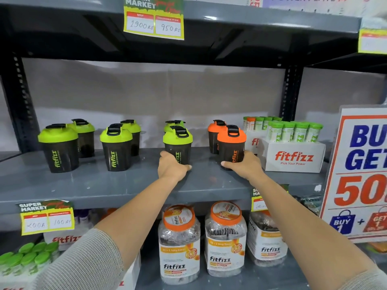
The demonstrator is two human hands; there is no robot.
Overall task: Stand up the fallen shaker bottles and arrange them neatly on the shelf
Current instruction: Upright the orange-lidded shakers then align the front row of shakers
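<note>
Several dark shaker bottles stand upright in pairs on the grey shelf (88, 185). At the left are two pairs with green lids (57, 135) (115, 136). My left hand (172, 167) wraps the base of a green-lidded shaker (178, 143), with another green one (173, 123) behind it. My right hand (244, 164) grips the base of an orange-lidded shaker (231, 141); a second orange one (216, 130) stands behind it. No shaker lies on its side.
A white fitfizz box (293, 158) holding green-capped tubes (293, 130) sits right of the orange shakers. A large promo sign (360, 174) stands at the far right. Clear jars (179, 243) fill the shelf below. Price tags (154, 19) hang from the shelf edges.
</note>
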